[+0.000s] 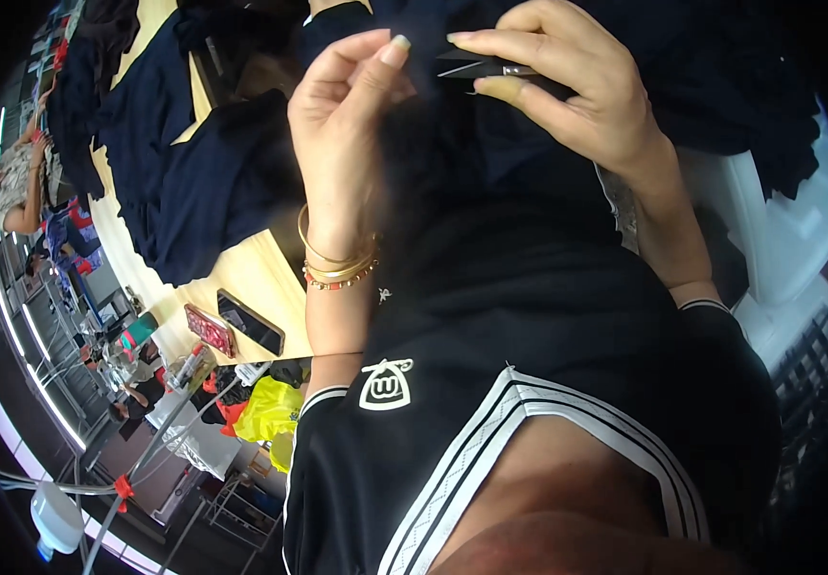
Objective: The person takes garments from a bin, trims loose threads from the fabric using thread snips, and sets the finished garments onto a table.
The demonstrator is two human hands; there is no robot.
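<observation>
Small dark thread snips (pixel 487 68) sit between the thumb and fingers of my right hand (pixel 581 91), with the pointed blades toward my left hand (pixel 342 110). The left thumb and forefinger are pinched together at the tips. Anything between them is too small to make out. A gap separates the left fingertips from the snips. Dark navy cloth (pixel 452 144) lies beneath both hands, reaching toward my lap, where it blends with my black top. Gold bangles and a beaded bracelet (pixel 337 273) circle the left wrist.
Navy garments (pixel 208 182) cover much of the light wooden table (pixel 265 264) on the left. A dark phone (pixel 250 322) and a red-patterned phone (pixel 210 330) lie near its edge. White plastic sheeting (pixel 787 230) is at right. Another person (pixel 16 187) works at far left.
</observation>
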